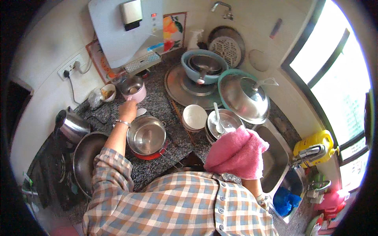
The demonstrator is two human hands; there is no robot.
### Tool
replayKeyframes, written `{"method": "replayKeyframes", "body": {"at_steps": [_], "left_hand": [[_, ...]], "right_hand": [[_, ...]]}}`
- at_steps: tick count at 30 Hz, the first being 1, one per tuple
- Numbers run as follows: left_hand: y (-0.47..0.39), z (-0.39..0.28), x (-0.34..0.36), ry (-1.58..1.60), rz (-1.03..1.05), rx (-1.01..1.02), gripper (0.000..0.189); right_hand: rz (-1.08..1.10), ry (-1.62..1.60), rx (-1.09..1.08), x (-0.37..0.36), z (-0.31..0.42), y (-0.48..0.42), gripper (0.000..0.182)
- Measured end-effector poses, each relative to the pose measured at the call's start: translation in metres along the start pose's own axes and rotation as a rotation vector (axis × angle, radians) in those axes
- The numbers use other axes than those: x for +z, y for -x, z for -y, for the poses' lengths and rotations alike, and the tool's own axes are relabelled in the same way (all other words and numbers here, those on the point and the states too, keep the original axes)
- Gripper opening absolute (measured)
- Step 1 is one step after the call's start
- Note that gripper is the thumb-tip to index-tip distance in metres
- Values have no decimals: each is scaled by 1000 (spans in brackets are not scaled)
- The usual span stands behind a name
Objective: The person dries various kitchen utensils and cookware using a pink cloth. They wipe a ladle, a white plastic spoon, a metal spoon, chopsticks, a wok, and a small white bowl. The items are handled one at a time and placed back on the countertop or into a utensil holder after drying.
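My left hand [128, 111] is closed around the handle of a small pink saucepan [138, 93], which stands on the granite worktop near the wall. A white spoon [141, 111] lies beside that hand, and a steel pot [146, 135] sits on something red just in front of me. On the right, a pink towel [234, 153] covers my right hand [236, 159], so its fingers are hidden; the towel bunches over it. Next to the towel are stacked steel bowls [226, 121] with a white spoon [218, 119] in the top one, and stacked white bowls [195, 117].
A domed steel lid [246, 98] leans by the sink [270, 156]. Behind, a blue basin [204, 77] holds dark pans on a round metal lid [177, 88]. Chopsticks [180, 118] lie mid-worktop. A wok [85, 162] and steel kettle [74, 126] stand at the left.
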State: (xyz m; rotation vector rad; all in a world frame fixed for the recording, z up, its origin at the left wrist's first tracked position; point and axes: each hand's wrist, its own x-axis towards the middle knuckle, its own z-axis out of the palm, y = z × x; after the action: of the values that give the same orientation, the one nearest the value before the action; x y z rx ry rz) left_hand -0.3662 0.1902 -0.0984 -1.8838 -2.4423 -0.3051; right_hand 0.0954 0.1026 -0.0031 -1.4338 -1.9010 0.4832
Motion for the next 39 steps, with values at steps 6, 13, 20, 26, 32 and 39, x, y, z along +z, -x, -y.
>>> {"method": "replayKeyframes", "body": {"at_steps": [6, 13, 20, 26, 32, 39], "left_hand": [[0, -181, -37, 481, -261, 821, 16], [18, -292, -18, -59, -194, 1083, 14], [10, -295, -14, -53, -189, 1110, 8], [72, -327, -74, 849, 330, 833, 10], [135, -370, -81, 1218, 607, 803, 19], [161, -369, -102, 1051, 373, 809, 18]], "right_hand": [[-12, 497, -168, -8, 3, -2, 43], [34, 855, -287, -25, -2, 9, 28], [-55, 702, -105, -57, 5, 23, 29], [-201, 918, 50, -76, 9, 3, 32], [-271, -542, 8, 5, -104, 2, 18], [-335, -895, 20, -22, -84, 27, 41]]}}
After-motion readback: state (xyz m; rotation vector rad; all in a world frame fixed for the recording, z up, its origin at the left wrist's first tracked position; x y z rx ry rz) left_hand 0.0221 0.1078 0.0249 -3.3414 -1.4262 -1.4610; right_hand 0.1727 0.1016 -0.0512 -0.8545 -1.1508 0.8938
